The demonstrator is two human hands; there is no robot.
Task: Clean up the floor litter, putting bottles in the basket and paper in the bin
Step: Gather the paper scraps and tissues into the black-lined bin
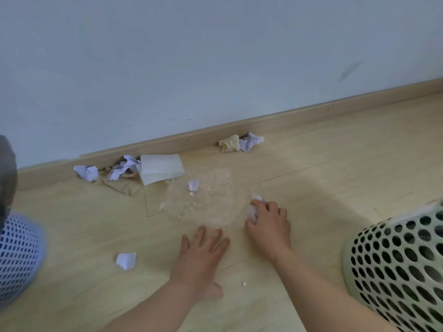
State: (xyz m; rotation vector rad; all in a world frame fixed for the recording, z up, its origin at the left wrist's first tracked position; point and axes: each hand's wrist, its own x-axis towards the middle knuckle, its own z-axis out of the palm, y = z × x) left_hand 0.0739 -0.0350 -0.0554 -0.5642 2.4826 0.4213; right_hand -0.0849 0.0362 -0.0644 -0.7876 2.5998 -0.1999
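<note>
On the floor, right hand (pixel 268 218) clutches crumpled paper (pixel 254 207); left hand (pixel 201 255) lies flat, fingers spread, beside clear plastic (pixel 206 200)

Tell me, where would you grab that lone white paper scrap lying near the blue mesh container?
I'd pinch the paper scrap by its raised crease, from above and its right: it lies nearly flat, and the left hand is on that side.

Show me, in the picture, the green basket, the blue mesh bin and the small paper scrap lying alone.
green basket (pixel 395 267): head view, its perforated side wall.
blue mesh bin (pixel 16 255): head view, its mesh wall.
small paper scrap (pixel 126 260): head view, its middle.
</note>
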